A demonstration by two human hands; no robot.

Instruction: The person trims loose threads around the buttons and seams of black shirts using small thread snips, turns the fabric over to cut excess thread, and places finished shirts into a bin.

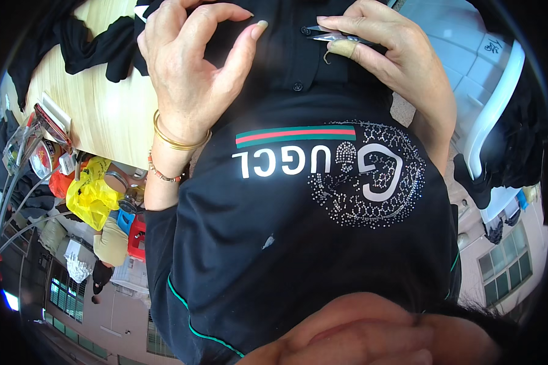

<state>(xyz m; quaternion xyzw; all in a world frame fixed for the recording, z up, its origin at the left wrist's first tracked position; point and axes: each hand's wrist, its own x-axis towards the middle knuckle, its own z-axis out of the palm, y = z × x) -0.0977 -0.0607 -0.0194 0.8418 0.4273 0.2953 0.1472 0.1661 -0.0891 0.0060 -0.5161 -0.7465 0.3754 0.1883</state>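
Note:
My right hand [386, 52] grips a pair of small metal thread snips [333, 36], with the two pointed blades parted and aimed left. Beside the blade tips is a black button [305, 30] on the placket of a black garment [280, 58]. Lower on that placket sits a second black button [298, 86]. A beige wrap [342, 47] covers my right thumb, its loose end hanging down. Over the garment's left part hovers my left hand [195, 61], wearing bangles. Its thumb and forefinger tips are close but apart, with nothing visible between them; the other fingertips are partly hidden.
Left of me is a pale wooden table [112, 115] with black cloth [82, 45] on it. Past its near edge are a yellow plastic bag [91, 194] and a red plastic item [137, 237]. A curved white rim [499, 109] borders a pale blue surface [453, 36] on the right.

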